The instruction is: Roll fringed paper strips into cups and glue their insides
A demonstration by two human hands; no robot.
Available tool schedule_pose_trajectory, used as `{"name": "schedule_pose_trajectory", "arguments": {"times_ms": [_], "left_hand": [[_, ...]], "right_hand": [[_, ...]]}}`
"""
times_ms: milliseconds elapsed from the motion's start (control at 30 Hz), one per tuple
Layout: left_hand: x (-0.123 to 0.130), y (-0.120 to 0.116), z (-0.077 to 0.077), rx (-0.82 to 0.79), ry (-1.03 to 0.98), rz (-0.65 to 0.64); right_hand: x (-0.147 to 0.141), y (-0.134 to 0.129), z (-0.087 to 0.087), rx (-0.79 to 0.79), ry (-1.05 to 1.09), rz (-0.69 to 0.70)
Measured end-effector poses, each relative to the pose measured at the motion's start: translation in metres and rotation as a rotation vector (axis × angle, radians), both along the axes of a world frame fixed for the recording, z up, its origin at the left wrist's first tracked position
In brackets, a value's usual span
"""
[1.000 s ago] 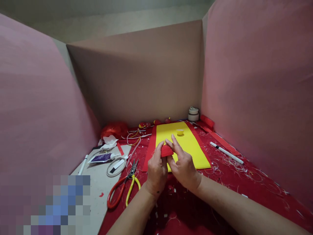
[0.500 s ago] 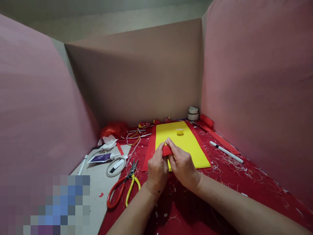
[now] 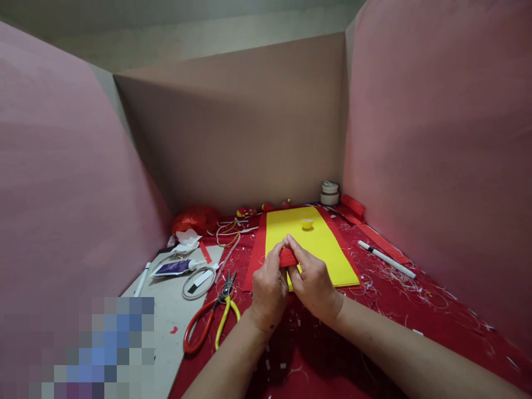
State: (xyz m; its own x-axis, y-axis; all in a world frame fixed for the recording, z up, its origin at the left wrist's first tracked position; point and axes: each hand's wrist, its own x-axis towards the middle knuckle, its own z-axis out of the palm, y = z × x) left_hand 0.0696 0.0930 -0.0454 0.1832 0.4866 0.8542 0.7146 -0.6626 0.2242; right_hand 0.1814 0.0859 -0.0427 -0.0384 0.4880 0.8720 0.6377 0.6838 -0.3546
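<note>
Between my two hands is a small red piece with a ribbed or woven surface [image 3: 287,257]; its exact kind I cannot make out. My left hand [image 3: 269,285] closes on its left side, and my right hand [image 3: 312,280] presses from the right, the fingertips meeting above it. Both hands are over the near edge of a stack of yellow sheets [image 3: 332,255], which lies on red sheets [image 3: 255,260]. Beyond my fingers, a small yellow cup-shaped piece [image 3: 307,224] rests on the yellow sheet. Scissors [image 3: 226,293] with one red and one yellow handle lie left of my left hand.
A grey board [image 3: 166,327] at the left bears a purple tube [image 3: 172,268] and a ring of cord [image 3: 198,284]. A white pen [image 3: 386,259] and thread scraps lie right on the red cloth [image 3: 324,360]. Behind stands a small white jar [image 3: 330,193]. Tall panels [image 3: 236,133] enclose the table.
The red piece has tilted slightly between my fingers, showing more of its ribbed surface. My hands keep nearly the same place; the whole view has shifted a little.
</note>
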Motion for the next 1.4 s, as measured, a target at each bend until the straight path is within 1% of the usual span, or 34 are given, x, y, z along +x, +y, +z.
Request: {"name": "schedule_pose_trajectory", "arguments": {"times_ms": [100, 300, 400, 500, 567, 633, 733, 833, 900, 967, 1033, 1133, 1200, 1267, 1333, 1400], "left_hand": [[0.0, 0.001, -0.001, -0.011, -0.003, -0.003], [0.0, 0.0, -0.001, -0.036, -0.004, 0.042], [0.0, -0.001, 0.001, -0.058, -0.008, 0.018], [-0.001, -0.002, 0.001, -0.115, -0.058, -0.012], [-0.002, -0.001, 0.001, -0.15, -0.099, -0.041], [-0.003, 0.0, 0.003, -0.168, -0.14, -0.095], [-0.005, 0.002, 0.01, -0.162, -0.195, -0.19], [-0.007, 0.004, 0.019, -0.139, -0.231, -0.21], [-0.009, 0.006, 0.022, -0.14, -0.238, -0.209], [-0.009, 0.007, 0.024, -0.168, -0.223, -0.233], [-0.009, 0.008, 0.022, -0.207, -0.204, -0.265], [-0.007, 0.009, 0.019, -0.269, -0.2, -0.298], [-0.006, 0.009, 0.019, -0.311, -0.221, -0.309], [-0.006, 0.009, 0.02, -0.359, -0.281, -0.303], [-0.006, 0.008, 0.023, -0.416, -0.406, -0.269], [-0.007, 0.006, 0.028, -0.524, -0.596, -0.264]], "right_hand": [[0.001, 0.001, -0.001, 0.01, -0.021, 0.019], [0.003, 0.003, -0.003, -0.015, -0.008, 0.044], [0.002, 0.002, -0.002, -0.036, 0.005, 0.051], [0.001, 0.001, -0.001, -0.083, 0.047, 0.055], [0.001, -0.001, 0.001, -0.117, 0.083, 0.082], [0.001, -0.004, 0.004, -0.155, 0.127, 0.158], [0.004, -0.01, 0.013, -0.257, 0.259, 0.36], [0.007, -0.011, 0.02, -0.436, 0.549, 0.567], [0.008, -0.007, 0.023, -0.561, 0.769, 0.665], [0.009, -0.001, 0.024, -0.664, 0.923, 0.755], [0.009, 0.004, 0.023, -0.744, 1.001, 0.846], [0.008, 0.008, 0.021, -0.821, 1.041, 0.945], [0.009, 0.009, 0.022, -0.849, 1.08, 0.954], [0.01, 0.009, 0.024, -0.848, 1.137, 0.917], [0.011, 0.01, 0.025, -0.808, 1.168, 0.862], [0.012, 0.011, 0.026, -0.743, 1.151, 0.805]]}}
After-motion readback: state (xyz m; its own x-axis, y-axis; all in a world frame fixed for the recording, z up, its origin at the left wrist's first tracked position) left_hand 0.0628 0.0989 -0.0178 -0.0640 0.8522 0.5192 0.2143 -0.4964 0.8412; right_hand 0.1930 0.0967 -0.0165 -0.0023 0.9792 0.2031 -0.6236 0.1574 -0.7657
